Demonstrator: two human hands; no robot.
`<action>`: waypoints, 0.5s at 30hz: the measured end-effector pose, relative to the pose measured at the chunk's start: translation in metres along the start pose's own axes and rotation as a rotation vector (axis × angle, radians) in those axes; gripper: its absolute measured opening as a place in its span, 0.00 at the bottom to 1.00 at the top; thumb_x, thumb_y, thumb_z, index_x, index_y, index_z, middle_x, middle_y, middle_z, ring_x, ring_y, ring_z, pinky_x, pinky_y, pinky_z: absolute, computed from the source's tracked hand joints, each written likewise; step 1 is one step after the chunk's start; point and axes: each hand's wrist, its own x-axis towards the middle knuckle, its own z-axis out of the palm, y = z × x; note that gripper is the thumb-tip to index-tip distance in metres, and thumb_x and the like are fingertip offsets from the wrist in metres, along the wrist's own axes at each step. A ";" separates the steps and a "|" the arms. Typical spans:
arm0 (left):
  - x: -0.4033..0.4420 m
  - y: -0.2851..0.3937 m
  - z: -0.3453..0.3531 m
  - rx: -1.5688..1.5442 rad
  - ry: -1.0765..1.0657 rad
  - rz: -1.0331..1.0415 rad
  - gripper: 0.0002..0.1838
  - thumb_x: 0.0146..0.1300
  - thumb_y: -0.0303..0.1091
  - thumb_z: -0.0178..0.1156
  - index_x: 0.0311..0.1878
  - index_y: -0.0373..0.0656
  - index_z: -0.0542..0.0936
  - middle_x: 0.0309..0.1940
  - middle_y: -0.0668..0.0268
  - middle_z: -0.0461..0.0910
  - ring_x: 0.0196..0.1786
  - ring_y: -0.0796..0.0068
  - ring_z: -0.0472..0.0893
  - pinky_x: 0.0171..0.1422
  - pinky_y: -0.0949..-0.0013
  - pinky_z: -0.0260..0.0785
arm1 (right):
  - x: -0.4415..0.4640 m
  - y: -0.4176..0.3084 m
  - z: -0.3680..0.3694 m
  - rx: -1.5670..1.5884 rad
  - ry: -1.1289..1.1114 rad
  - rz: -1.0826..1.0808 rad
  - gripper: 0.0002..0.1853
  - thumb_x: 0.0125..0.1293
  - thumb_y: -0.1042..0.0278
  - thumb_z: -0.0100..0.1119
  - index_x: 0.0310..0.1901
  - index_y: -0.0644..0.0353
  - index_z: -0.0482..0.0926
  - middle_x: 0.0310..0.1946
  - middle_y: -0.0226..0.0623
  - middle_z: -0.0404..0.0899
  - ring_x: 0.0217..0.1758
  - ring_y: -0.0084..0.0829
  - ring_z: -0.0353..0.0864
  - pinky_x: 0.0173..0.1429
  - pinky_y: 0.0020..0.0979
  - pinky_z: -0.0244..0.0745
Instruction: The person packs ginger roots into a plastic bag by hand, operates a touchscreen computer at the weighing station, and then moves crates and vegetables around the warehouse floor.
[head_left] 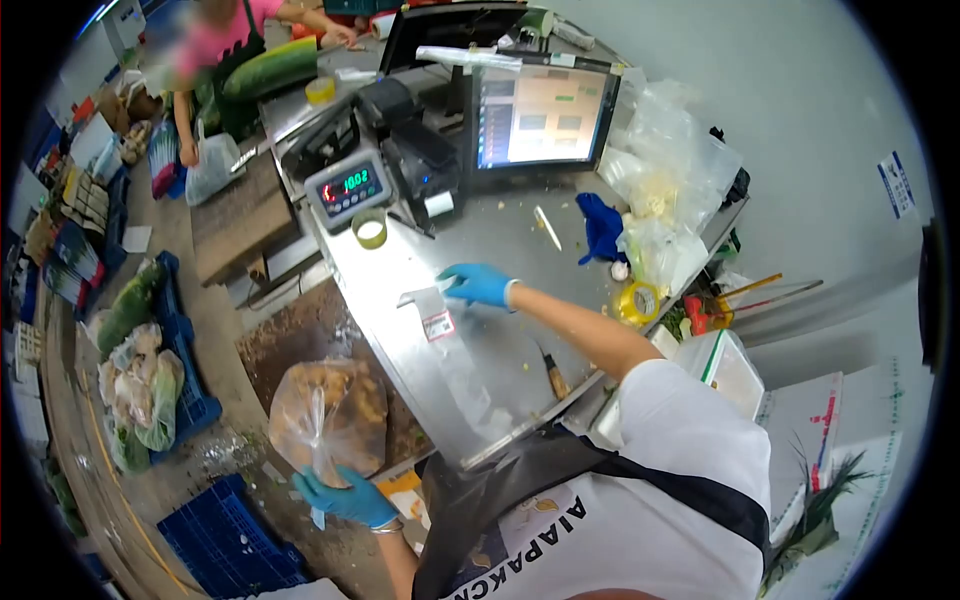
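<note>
My right hand (480, 286), in a blue glove, is over the metal counter (500, 230), its fingertips closed at the edge of a pale slip. Beside those fingers a label with a red border (438, 325) lies on the counter. At the lower left my left hand (347, 497), also gloved in blue, touches the lower edge of a clear plastic bag (330, 415) filled with yellowish-brown pieces. The bag sits on a brown, dirty board (290, 330); a small pale piece shows at my left fingers. What those fingers grip is not clear.
A scale (348, 187), a printer (420, 160) and a lit monitor (540, 115) stand at the back. A knife (555, 378), tape (637, 302) and plastic bags (665, 180) lie rightward. Another person (215, 45) holds a bag at the upper left. Blue crates (230, 540) stand below.
</note>
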 end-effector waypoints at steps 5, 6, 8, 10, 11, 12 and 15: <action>-0.057 0.049 0.068 -0.326 -0.596 0.106 0.29 0.60 0.37 0.63 0.62 0.34 0.69 0.62 0.45 0.68 0.65 0.47 0.67 0.70 0.52 0.59 | 0.007 0.060 -0.143 -0.328 0.479 -0.134 0.19 0.63 0.55 0.62 0.49 0.59 0.79 0.51 0.43 0.77 0.40 0.35 0.82 0.45 0.33 0.78; -0.072 0.054 0.085 -0.300 -0.706 0.129 0.32 0.59 0.40 0.65 0.63 0.33 0.68 0.62 0.44 0.68 0.65 0.46 0.67 0.70 0.52 0.59 | 0.013 0.067 -0.161 -0.415 0.656 -0.227 0.17 0.62 0.54 0.62 0.44 0.59 0.80 0.56 0.44 0.75 0.41 0.39 0.83 0.47 0.35 0.78; -0.101 0.053 0.119 -0.174 -0.746 0.064 0.37 0.57 0.45 0.66 0.64 0.32 0.66 0.63 0.42 0.67 0.65 0.44 0.67 0.69 0.51 0.59 | 0.008 0.040 -0.203 -0.517 0.616 -0.150 0.16 0.60 0.53 0.63 0.36 0.59 0.79 0.66 0.42 0.67 0.42 0.45 0.83 0.49 0.38 0.77; -0.118 0.059 0.147 -0.135 -0.763 -0.086 0.41 0.56 0.50 0.66 0.65 0.32 0.64 0.63 0.40 0.66 0.65 0.43 0.67 0.68 0.51 0.60 | 0.015 0.020 -0.237 -0.583 0.599 -0.205 0.15 0.60 0.54 0.62 0.36 0.59 0.80 0.70 0.43 0.62 0.43 0.46 0.83 0.50 0.41 0.77; -0.126 0.062 0.158 -0.156 -0.760 -0.206 0.43 0.56 0.51 0.66 0.66 0.32 0.63 0.63 0.39 0.66 0.65 0.42 0.68 0.68 0.51 0.60 | 0.021 0.013 -0.248 -0.615 0.586 -0.233 0.15 0.60 0.55 0.61 0.36 0.59 0.80 0.72 0.44 0.59 0.43 0.47 0.83 0.51 0.42 0.77; -0.129 0.066 0.162 -0.180 -0.751 -0.327 0.45 0.55 0.53 0.66 0.67 0.31 0.62 0.63 0.39 0.66 0.64 0.42 0.68 0.68 0.51 0.61 | 0.028 0.006 -0.255 -0.660 0.574 -0.247 0.15 0.60 0.54 0.61 0.35 0.59 0.79 0.72 0.42 0.58 0.42 0.46 0.83 0.50 0.41 0.77; -0.125 0.091 0.158 -0.127 -0.684 -0.462 0.46 0.55 0.53 0.67 0.68 0.30 0.61 0.64 0.38 0.66 0.65 0.41 0.68 0.68 0.52 0.61 | 0.054 -0.010 -0.271 -0.752 0.570 -0.278 0.16 0.61 0.51 0.61 0.32 0.58 0.78 0.72 0.38 0.58 0.40 0.45 0.83 0.47 0.40 0.77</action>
